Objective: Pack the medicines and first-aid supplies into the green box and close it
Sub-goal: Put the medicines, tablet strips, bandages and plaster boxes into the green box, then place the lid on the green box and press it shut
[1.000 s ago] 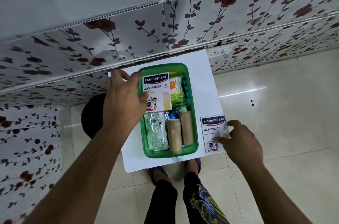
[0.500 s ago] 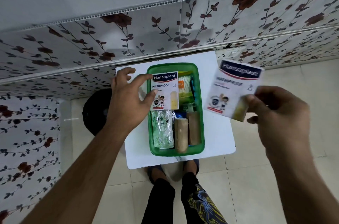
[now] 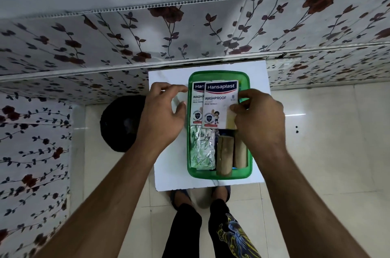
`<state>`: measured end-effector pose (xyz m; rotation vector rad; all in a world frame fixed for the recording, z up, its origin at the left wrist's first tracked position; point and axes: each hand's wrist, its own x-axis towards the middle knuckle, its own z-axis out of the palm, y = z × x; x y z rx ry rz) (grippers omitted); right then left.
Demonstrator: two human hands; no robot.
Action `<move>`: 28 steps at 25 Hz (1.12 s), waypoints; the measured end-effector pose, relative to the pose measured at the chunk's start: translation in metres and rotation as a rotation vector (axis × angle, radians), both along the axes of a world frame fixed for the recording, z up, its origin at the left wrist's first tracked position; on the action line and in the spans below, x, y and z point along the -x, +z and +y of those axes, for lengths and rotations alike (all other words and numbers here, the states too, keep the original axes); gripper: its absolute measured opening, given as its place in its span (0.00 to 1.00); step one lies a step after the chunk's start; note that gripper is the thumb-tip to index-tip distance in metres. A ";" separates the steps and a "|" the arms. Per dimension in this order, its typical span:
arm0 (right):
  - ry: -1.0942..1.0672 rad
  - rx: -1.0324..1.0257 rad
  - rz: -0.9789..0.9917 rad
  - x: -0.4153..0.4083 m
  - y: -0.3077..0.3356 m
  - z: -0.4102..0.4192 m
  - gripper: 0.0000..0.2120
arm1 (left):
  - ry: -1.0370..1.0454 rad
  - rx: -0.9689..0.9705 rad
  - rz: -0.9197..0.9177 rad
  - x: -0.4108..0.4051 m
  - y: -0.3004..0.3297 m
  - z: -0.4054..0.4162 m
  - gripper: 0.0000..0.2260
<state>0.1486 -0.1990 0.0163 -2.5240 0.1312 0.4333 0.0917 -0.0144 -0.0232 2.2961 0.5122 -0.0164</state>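
The open green box [image 3: 219,175] stands on a small white table [image 3: 168,173]. Inside lie a silver foil pack [image 3: 201,148], two tan bandage rolls [image 3: 224,155] and one plaster packet [image 3: 197,107] at the far end. My right hand [image 3: 256,118] pinches a second plaster packet [image 3: 219,105] by its right edge and holds it over the first, overlapping it. My left hand [image 3: 162,114] hovers at the box's left side with fingers spread, holding nothing. No lid is in sight.
A wall with flowered panels [image 3: 190,31] runs close behind the table. A black round object [image 3: 121,124] sits on the floor left of the table. My legs and feet [image 3: 200,215] stand at the table's near edge on a pale tiled floor [image 3: 327,152].
My right hand picked the second plaster packet up from the table's right side and carried it left over the box. My left hand let go of the first packet and drew back slightly.
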 end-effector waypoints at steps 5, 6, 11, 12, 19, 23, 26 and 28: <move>0.273 0.327 -0.255 0.010 0.000 0.001 0.18 | 0.005 0.022 -0.018 -0.001 0.000 0.003 0.15; 0.337 0.346 -0.282 0.015 -0.005 0.003 0.17 | 0.006 0.022 -0.023 0.000 0.000 0.003 0.15; 0.253 0.264 -0.240 0.024 -0.018 -0.012 0.15 | 0.217 0.237 0.079 0.008 -0.011 0.006 0.13; 0.167 0.205 -0.215 0.026 -0.014 -0.019 0.17 | 0.269 0.285 0.166 0.012 -0.017 0.008 0.12; 0.126 0.100 0.065 0.044 -0.010 -0.044 0.20 | 0.245 0.518 0.551 0.032 -0.034 -0.011 0.07; 0.207 0.062 0.073 0.046 -0.018 -0.048 0.10 | 0.260 0.472 0.531 0.029 -0.036 -0.018 0.07; 0.171 0.010 -0.001 0.045 -0.017 -0.056 0.09 | 0.296 0.523 0.535 0.028 -0.036 -0.018 0.06; 0.133 -0.025 -0.020 0.041 -0.015 -0.066 0.10 | 0.296 0.494 0.523 0.026 -0.038 -0.021 0.08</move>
